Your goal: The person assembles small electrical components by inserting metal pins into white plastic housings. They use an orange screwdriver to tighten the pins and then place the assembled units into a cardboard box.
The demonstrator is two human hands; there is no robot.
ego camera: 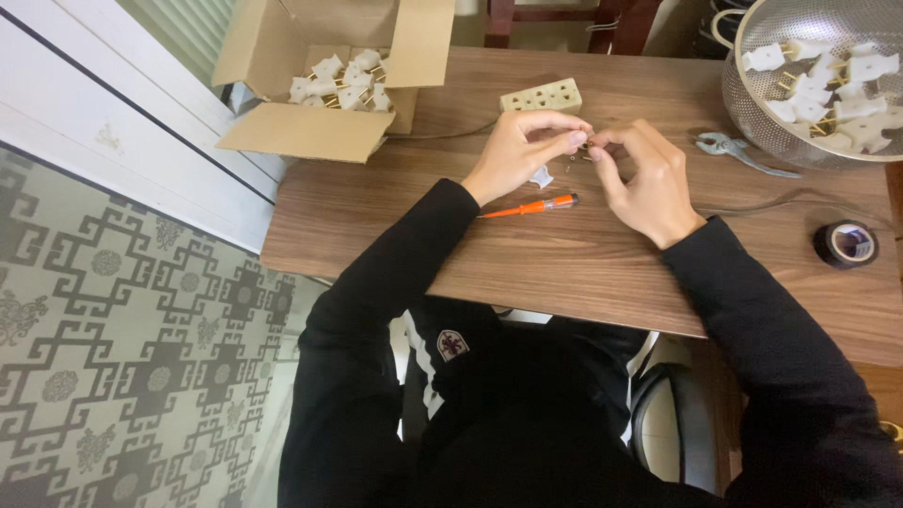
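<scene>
A brown wooden table (pixel 583 273) is set beside a grey patterned floor (pixel 122 348). A tiny part, too small to identify, is pinched between the fingertips of the left hand (pixel 517 150) and right hand (pixel 649 183), above an orange screwdriver (pixel 531 206).

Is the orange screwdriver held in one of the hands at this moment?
No, the orange screwdriver lies on the wooden table, below the left hand and right hand.

One head-worn camera looks steeply down, close over the wooden table (pixel 564 273) edge
</scene>
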